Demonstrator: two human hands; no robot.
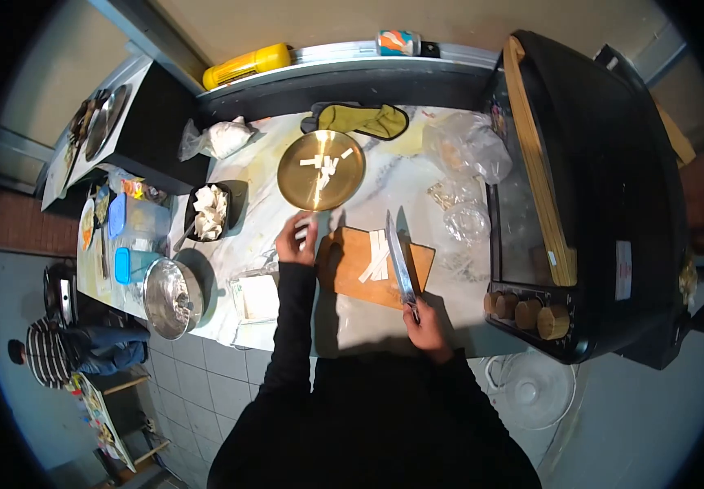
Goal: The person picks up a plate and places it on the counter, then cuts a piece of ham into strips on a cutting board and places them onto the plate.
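Observation:
My right hand [425, 324] grips the handle of a large knife [401, 265], whose blade points away from me over the right part of the wooden cutting board [353, 262]. Several white strips [378, 254] lie on the board, just left of the blade. My left hand [296, 238] is left of the board, near the front rim of the gold plate, its fingers curled around small white pieces. More short white pieces lie near the middle of the gold plate [293, 179].
A black oven [605, 204] stands at the right beside plastic bags [466, 147]. On the left are a black bowl [210, 212], a steel bowl [173, 299] and blue-lidded containers [142, 220]. A green cloth [368, 121] lies behind the plate. A person [79, 352] is at the far left.

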